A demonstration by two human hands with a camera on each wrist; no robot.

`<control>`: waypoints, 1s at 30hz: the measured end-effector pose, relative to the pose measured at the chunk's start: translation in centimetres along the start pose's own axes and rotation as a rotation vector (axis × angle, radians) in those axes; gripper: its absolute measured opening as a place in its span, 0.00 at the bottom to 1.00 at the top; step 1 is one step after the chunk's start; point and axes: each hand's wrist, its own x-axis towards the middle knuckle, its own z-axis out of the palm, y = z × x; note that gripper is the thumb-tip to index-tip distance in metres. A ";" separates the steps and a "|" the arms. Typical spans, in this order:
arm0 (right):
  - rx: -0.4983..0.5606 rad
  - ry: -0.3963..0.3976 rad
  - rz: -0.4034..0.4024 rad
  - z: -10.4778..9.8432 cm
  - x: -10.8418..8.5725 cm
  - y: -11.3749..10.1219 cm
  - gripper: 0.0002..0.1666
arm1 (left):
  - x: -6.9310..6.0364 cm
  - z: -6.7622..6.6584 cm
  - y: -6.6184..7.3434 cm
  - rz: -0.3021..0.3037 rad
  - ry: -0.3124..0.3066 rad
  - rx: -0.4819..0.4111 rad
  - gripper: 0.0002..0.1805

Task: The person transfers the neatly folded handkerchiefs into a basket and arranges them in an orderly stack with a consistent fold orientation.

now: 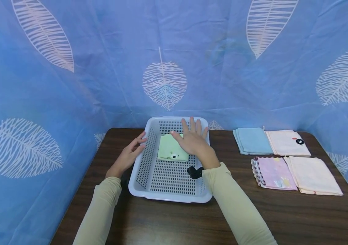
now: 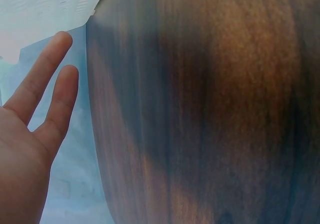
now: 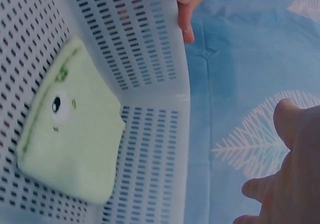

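Note:
A white slotted plastic basket (image 1: 169,197) stands on the table with a folded green towel (image 1: 170,146) lying in its far part; the towel shows a printed eye. My left hand (image 1: 128,154) is at the basket's left side, its fingertips at the rim. Over the basket's right part, my right hand (image 1: 193,139) is spread with straight fingers and holds nothing. In the right wrist view the green towel (image 3: 75,129) lies flat on the basket floor, and the right hand (image 3: 285,169) appears apart from the basket wall.
To the right lie several folded towels: a blue one (image 1: 253,141), a pale pink one with a black spot (image 1: 287,143), a pink-purple one with checked edging (image 1: 276,172) and a cream one (image 1: 315,175). A blue leaf-patterned cloth (image 1: 115,68) hangs behind the dark wooden table (image 1: 168,224).

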 end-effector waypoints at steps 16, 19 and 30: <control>-0.155 0.155 -0.177 -1.9 -0.6 2.0 0.43 | 0.1 0.0 -0.1 0.000 -0.006 -0.002 0.26; -0.164 0.165 -0.170 -2.2 -0.8 2.4 0.44 | 0.0 0.0 0.0 0.005 -0.006 0.006 0.26; -0.170 0.127 -0.110 -3.8 -1.2 3.3 0.47 | -0.1 -0.1 0.1 0.035 -0.022 0.008 0.25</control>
